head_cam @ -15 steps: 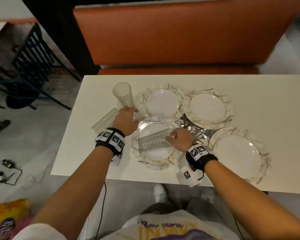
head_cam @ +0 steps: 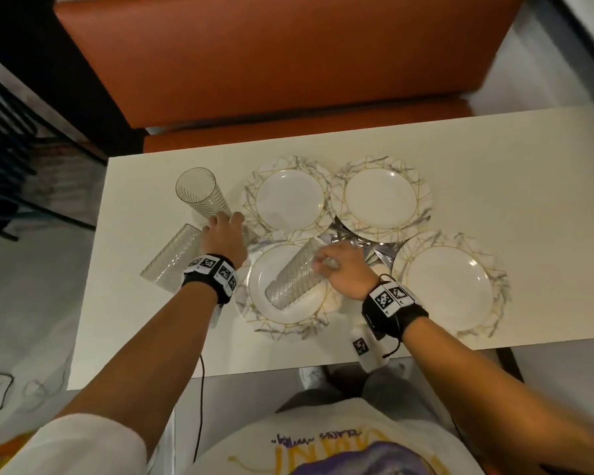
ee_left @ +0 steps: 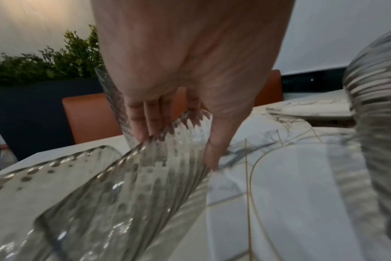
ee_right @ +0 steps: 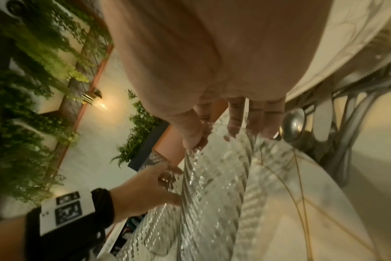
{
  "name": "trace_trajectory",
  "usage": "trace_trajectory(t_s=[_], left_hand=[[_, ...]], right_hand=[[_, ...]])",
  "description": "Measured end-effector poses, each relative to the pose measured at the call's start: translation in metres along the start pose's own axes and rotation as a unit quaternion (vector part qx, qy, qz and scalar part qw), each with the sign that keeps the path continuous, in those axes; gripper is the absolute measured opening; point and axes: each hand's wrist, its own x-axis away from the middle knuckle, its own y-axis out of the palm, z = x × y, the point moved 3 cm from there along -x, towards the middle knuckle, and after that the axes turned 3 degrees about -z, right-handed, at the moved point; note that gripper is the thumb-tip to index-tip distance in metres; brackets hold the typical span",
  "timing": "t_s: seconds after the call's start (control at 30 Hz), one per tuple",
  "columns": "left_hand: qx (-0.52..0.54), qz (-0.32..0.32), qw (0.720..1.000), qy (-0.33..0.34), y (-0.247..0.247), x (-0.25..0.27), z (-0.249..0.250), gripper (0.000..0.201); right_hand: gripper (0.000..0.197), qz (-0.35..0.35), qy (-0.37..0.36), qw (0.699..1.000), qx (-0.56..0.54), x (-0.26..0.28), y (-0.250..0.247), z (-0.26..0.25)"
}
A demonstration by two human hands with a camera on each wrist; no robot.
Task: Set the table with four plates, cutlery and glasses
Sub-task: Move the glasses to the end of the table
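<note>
Left hand (head_cam: pixel 223 240) grips the base of a lying glass (head_cam: pixel 168 258) at the surface's (head_cam: pixel 515 173) left side, beside an upright glass (head_cam: pixel 199 193). Right hand (head_cam: pixel 343 269) pinches the base of a tilted glass (head_cam: pixel 294 275) over the near plate (head_cam: pixel 264 303). Judgement: pivot each upright on its base, then set beside a plate, clear of rims. Right wrist view shows cutlery (ee_right: pixel 319 123) under the far plates; head view mostly hides it.
</note>
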Motion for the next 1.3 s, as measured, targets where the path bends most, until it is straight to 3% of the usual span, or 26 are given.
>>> trace_trajectory(t_s=[0.17, 0.33, 0.53, 0.67, 0.77, 0.93, 1.3], left_hand=[[0.050, -0.005, 0.997, -0.051, -0.037, 0.006, 0.016, 0.068], [0.077, 0.039, 0.996, -0.012, -0.102, 0.016, 0.075, 0.075], [0.213, 0.032, 0.973, 0.086, -0.140, 0.007, 0.213, 0.094], [0.233, 0.002, 0.965, 0.122, -0.143, -0.012, 0.329, 0.110], [0.228, -0.038, 0.963, 0.139, -0.136, -0.027, 0.414, 0.098], [0.239, -0.050, 0.955, 0.167, -0.124, -0.049, 0.527, 0.099], [0.270, -0.030, 0.949, 0.161, -0.122, -0.096, 0.662, 0.099]], right_hand=[[0.008, 0.019, -0.021, 0.998, -0.057, 0.012, -0.046, -0.001], [0.014, 0.053, -0.004, 0.988, -0.142, 0.025, -0.111, 0.020], [0.013, 0.197, 0.011, 0.970, -0.140, 0.050, -0.216, 0.078], [0.052, 0.262, 0.034, 0.959, -0.102, 0.062, -0.285, 0.149], [0.076, 0.264, 0.059, 0.963, -0.024, 0.067, -0.333, 0.203], [0.085, 0.243, 0.079, 0.964, 0.069, 0.056, -0.397, 0.276], [0.085, 0.264, 0.078, 0.955, 0.110, 0.017, -0.514, 0.354]])
